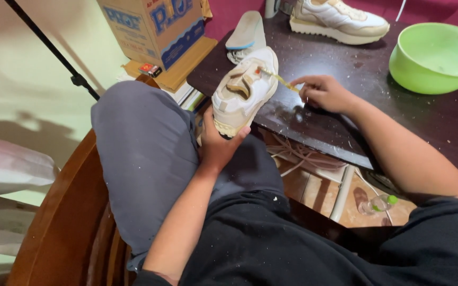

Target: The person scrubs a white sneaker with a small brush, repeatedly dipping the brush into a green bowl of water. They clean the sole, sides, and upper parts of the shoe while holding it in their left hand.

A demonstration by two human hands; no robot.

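Note:
My left hand [216,143] grips the heel of a white and beige sneaker [242,92], holding it tilted over my raised knee at the edge of the dark table [345,122]. My right hand [322,92] rests on the table and pinches a thin yellowish brush-like tool [279,80] whose tip touches the shoe's upper near the laces. The matching second sneaker [340,20] stands at the table's far side. A loose insole [246,30] lies on the table behind the held shoe.
A green plastic bowl [436,55] sits at the table's right. A cardboard box [152,26] stands on stacked books at the left. Cables and a small plastic bottle [377,204] lie on the floor under the table. A black stand pole [54,53] crosses the left.

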